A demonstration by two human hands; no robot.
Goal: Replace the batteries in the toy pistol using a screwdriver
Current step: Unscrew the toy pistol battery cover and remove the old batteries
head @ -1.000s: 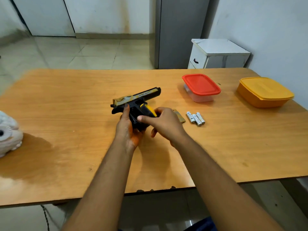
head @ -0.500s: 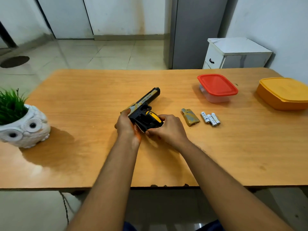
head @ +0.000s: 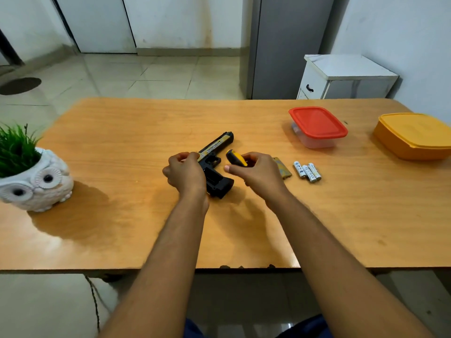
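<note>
Clear red-lidded tub [head: 317, 128] and yellow tub [head: 412, 135] sit closed, contents unreadable.

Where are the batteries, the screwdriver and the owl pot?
batteries [head: 308, 172]: head view, on the middle one of three lying together.
screwdriver [head: 236, 159]: head view, on its yellow and black handle.
owl pot [head: 36, 184]: head view, on the owl's white face.
</note>
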